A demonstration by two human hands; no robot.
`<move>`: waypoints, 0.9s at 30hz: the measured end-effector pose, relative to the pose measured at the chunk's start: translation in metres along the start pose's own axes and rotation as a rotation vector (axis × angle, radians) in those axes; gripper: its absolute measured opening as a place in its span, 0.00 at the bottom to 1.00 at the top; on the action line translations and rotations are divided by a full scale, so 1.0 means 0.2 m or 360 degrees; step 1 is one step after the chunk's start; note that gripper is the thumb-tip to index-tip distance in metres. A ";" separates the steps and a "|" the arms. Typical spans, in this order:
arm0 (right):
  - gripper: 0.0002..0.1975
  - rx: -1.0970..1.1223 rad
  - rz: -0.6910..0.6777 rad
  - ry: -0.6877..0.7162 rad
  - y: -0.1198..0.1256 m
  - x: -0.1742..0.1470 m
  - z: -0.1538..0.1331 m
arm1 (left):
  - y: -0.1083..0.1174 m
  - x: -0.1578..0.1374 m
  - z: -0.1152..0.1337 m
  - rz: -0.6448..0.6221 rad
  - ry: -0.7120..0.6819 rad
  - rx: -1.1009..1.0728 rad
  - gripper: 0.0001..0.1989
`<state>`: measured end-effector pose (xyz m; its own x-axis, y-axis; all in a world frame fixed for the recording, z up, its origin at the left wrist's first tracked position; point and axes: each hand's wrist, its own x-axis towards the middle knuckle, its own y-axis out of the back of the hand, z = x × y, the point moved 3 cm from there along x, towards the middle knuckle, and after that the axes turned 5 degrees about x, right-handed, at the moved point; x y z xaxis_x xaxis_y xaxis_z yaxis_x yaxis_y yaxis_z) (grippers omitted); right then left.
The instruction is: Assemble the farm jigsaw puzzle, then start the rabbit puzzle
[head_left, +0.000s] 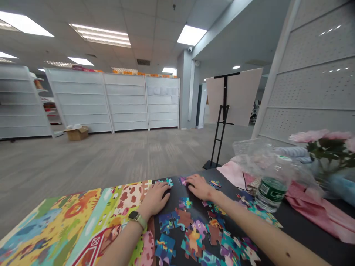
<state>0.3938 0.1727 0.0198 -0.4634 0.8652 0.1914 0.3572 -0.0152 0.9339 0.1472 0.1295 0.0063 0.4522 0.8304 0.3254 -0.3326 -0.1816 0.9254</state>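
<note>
My left hand, with a watch on its wrist, rests palm down at the right edge of a colourful animal picture board. Its fingers lie stretched out, their tips beside a light blue jigsaw piece. Across a dark gap, my right hand lies palm down with its fingers spread. Its fingertips touch a purple jigsaw piece near the table's far edge. Between my forearms are scattered several loose jigsaw pieces, among them an orange character piece and a brown piece, which seems turned face down.
A water bottle stands on the right, near clear plastic wrapping, pink cloth and pink flowers. More pieces lie beneath my right forearm. Beyond the black table are an easel, white shelving and a cardboard box.
</note>
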 end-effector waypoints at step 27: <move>0.18 0.0054 0.0280 -0.0210 0.10 -0.11 0.20 | -0.02 0.01 -0.01 -0.0042 0.0047 0.0057 0.18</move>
<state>0.4435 0.1726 0.0232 -0.2823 0.9089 0.3070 0.4513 -0.1566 0.8785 0.1479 0.1324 0.0035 0.4354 0.8504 0.2955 -0.2907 -0.1778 0.9402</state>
